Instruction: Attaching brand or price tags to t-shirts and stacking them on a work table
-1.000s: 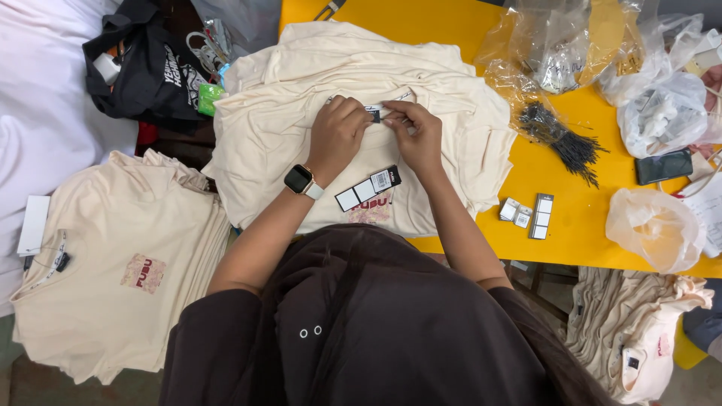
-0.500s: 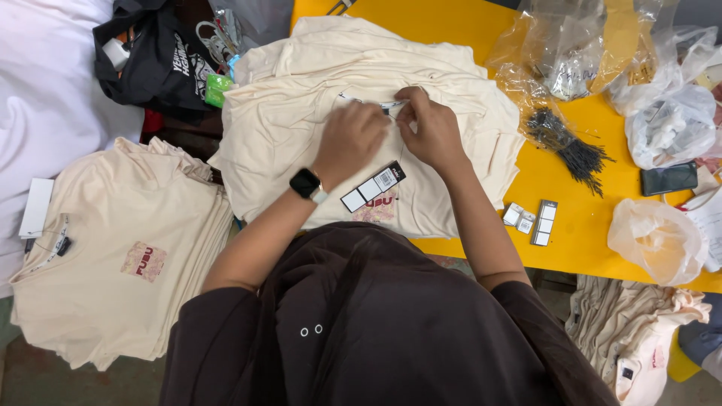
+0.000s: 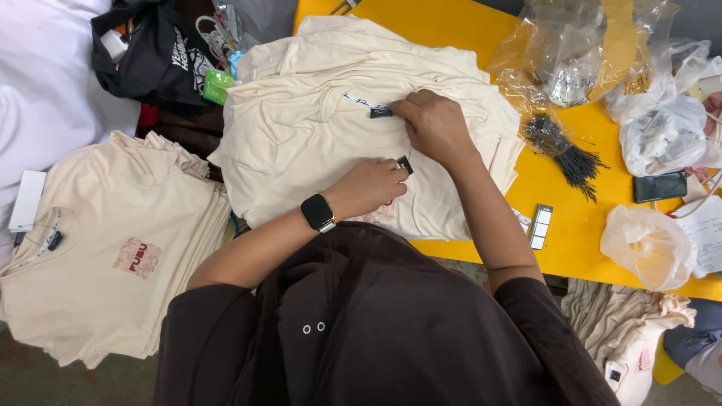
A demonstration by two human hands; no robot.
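In the head view, our left hand [image 3: 368,188] rests knuckles-up on the front of the top cream T-shirt [image 3: 316,143], its fingers curled around a small black tag [image 3: 404,164] that shows just past the fingertips. Our right hand [image 3: 436,128] sits a little farther up the same shirt, at the neckline, fingers pinched down on the fabric just beside the black neck label [image 3: 380,113]; whether it holds anything besides cloth we cannot tell. A smartwatch [image 3: 317,212] is on our left wrist.

That shirt tops a stack of cream shirts lying over the near left corner of the yellow table [image 3: 451,30]. We judge the shirt to be light, soft and limp: it will sag and crease if lifted by one point, so the neckline seam and the shoulders are the firmest places to take hold. The tag looks small, stiff and easy to drop, best held by its edges between fingertips.

To the left of the stack, lower down, a second pile of cream shirts [image 3: 105,248] with a small chest print lies flat. To the right of the stack, on the table, are a bundle of black fasteners [image 3: 564,146], a strip of labels [image 3: 539,225], a dark phone [image 3: 659,186] and several clear plastic bags [image 3: 647,244]. Beyond the stack's left edge sits a black bag [image 3: 150,60].
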